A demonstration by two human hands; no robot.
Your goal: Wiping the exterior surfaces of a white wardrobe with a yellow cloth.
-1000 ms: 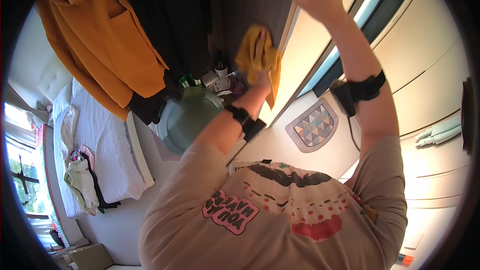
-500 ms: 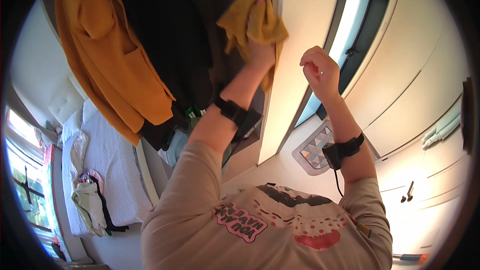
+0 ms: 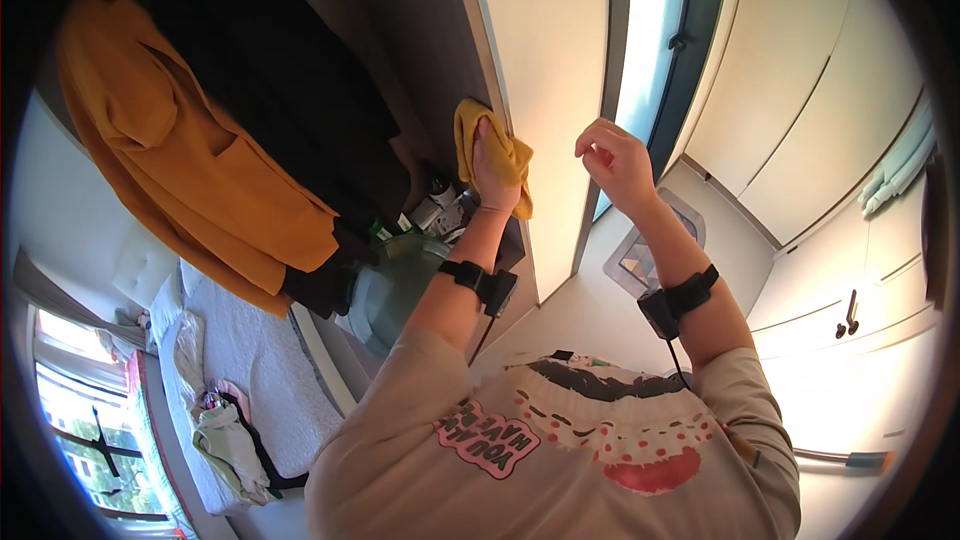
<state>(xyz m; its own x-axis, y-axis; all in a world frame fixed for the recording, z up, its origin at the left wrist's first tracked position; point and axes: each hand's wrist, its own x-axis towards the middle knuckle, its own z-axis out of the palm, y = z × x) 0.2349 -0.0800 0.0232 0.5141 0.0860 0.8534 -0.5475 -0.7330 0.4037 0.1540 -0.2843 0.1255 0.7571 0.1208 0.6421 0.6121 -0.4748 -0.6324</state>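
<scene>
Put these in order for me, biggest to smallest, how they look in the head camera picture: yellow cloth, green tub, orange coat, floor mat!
1. Orange coat
2. Green tub, partly covered
3. Yellow cloth and floor mat: too alike to rank, as the mat is partly hidden and looks farther away.

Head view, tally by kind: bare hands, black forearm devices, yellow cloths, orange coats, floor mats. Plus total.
Bare hands: 2 (left hand, right hand)
Black forearm devices: 2
Yellow cloth: 1
Orange coat: 1
Floor mat, partly hidden: 1
Total: 7
</scene>
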